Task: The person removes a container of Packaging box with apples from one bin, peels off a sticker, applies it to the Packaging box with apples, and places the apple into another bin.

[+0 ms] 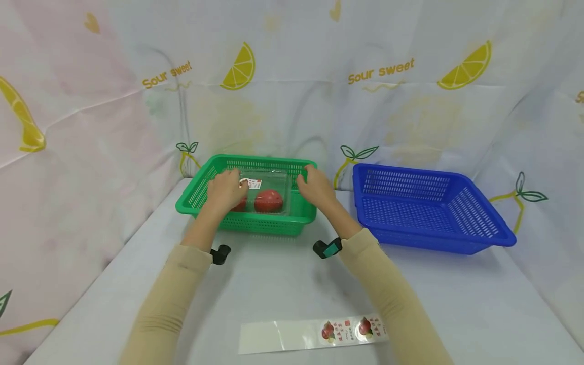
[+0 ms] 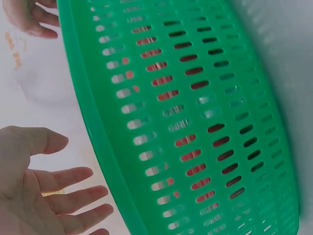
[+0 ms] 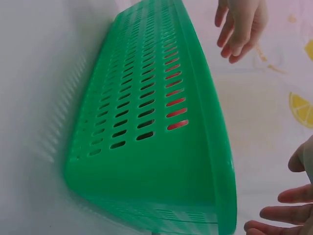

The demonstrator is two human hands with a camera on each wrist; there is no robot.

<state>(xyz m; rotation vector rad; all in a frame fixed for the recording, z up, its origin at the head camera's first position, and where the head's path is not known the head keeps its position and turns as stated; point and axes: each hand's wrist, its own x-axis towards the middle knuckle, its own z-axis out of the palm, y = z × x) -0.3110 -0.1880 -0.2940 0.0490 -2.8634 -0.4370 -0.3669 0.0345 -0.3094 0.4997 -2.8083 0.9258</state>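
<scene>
A clear plastic box point(image 1: 284, 183) with a white label point(image 1: 253, 184) and red, round produce point(image 1: 268, 201) inside sits in the green basket point(image 1: 255, 217). My left hand point(image 1: 227, 190) is over the box's left part, overlapping it in the head view. Its fingers appear spread and loose above the basket rim in the left wrist view, holding nothing. Over the basket's right end hovers my right hand point(image 1: 317, 186), fingers relaxed and apart from the box. Through the slots of the basket wall point(image 2: 161, 98), red shows in both wrist views.
To the right stands a blue basket point(image 1: 410, 213) with slotted walls. A strip of stickers point(image 1: 310, 334) with red fruit pictures lies on the white table point(image 1: 274, 284) near the front. Behind everything hangs a lemon-print cloth point(image 1: 292, 101).
</scene>
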